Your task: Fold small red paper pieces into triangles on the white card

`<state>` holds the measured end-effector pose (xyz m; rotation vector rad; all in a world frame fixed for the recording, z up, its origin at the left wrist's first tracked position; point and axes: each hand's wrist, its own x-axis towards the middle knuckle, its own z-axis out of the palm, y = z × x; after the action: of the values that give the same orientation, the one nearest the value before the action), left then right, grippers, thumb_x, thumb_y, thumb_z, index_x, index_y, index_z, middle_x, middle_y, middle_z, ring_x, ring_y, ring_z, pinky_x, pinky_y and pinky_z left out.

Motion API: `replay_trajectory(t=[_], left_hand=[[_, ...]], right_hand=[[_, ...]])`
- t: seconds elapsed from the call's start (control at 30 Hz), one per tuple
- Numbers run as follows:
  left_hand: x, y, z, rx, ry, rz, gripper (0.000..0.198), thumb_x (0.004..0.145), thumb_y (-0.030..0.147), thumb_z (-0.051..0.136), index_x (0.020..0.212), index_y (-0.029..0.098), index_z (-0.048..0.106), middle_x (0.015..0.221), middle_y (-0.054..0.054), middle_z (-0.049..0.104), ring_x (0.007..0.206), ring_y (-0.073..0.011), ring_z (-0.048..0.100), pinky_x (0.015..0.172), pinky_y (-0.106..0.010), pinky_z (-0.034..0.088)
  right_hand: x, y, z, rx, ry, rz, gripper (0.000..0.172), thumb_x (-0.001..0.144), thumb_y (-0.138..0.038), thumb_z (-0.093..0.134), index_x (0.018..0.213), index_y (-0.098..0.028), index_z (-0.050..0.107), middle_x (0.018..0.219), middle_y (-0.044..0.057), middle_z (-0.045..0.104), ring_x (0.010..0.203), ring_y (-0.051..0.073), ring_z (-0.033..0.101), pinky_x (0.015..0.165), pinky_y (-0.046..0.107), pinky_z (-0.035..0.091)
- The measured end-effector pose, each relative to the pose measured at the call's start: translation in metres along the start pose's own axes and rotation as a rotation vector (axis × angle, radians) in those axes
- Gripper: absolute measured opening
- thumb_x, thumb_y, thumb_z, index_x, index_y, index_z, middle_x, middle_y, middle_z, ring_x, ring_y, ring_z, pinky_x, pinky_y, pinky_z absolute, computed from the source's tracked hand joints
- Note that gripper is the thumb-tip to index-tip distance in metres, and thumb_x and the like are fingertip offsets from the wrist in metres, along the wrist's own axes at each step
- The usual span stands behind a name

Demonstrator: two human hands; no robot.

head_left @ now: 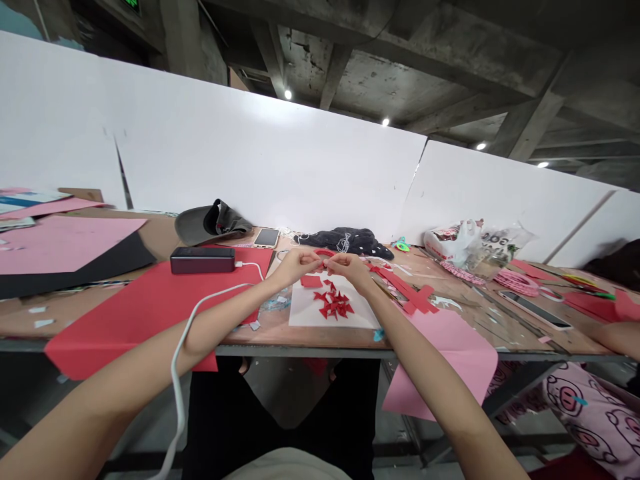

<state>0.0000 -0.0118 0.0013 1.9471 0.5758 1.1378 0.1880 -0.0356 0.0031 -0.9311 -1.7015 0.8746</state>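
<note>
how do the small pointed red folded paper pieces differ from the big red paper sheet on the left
The small pointed red folded paper pieces sit in a loose cluster, while the big red paper sheet spreads out broad. The pieces lie on a white sheet; the red sheet hangs over the front edge of the brown table and bears a dark power bank. Both are red.

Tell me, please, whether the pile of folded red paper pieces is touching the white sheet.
Touching: the head view shows the pile of folded red paper pieces lying on the white sheet, with bare white around it.
</note>
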Motion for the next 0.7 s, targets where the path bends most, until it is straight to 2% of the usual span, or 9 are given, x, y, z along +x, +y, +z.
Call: replay_trajectory(t=[0.27,0.43,0.57,0.7], left_hand=[[-0.0071,0.01,0.0041,0.219,0.021,0.138,0.028,0.082,0.038,0.054,0.089,0.014,0.068,0.083,-0.008,0.07,0.077,-0.0194,0.065,0.067,-0.027,0.05],[-0.0087,0.0103,0.0059,0.318,0.062,0.217,0.022,0.082,0.032,0.055,0.088,0.017,0.07,0.083,-0.006,0.071,0.076,-0.0194,0.065,0.072,-0.029,0.05],[-0.0092,0.0095,0.007,0.335,0.065,0.203,0.023,0.083,0.031,0.054,0.089,0.017,0.07,0.083,-0.006,0.071,0.076,-0.0191,0.065,0.072,-0.028,0.05],[-0.0093,0.0106,0.0083,0.216,0.049,0.111,0.025,0.082,0.035,0.055,0.089,0.015,0.068,0.081,-0.008,0.071,0.073,-0.019,0.066,0.064,-0.025,0.049]], right_hand=[[-0.0006,-0.0027,0.0007,0.038,0.018,0.059,0.031,0.067,-0.044,0.07,0.075,-0.015,0.07,0.066,0.003,0.065,0.061,0.012,0.057,0.064,0.028,0.046],[-0.0014,-0.0039,0.0036,0.139,0.036,0.095,0.028,0.066,-0.043,0.07,0.072,-0.016,0.069,0.065,0.002,0.063,0.063,0.012,0.056,0.072,0.031,0.047],[-0.0006,-0.0012,0.0063,0.094,0.048,0.023,0.029,0.069,-0.044,0.067,0.071,-0.015,0.069,0.064,0.002,0.062,0.062,0.012,0.055,0.07,0.03,0.046],[-0.0001,0.0016,0.0067,0.051,0.059,-0.031,0.03,0.071,-0.045,0.064,0.07,-0.015,0.067,0.064,0.002,0.061,0.061,0.012,0.054,0.067,0.029,0.045]])
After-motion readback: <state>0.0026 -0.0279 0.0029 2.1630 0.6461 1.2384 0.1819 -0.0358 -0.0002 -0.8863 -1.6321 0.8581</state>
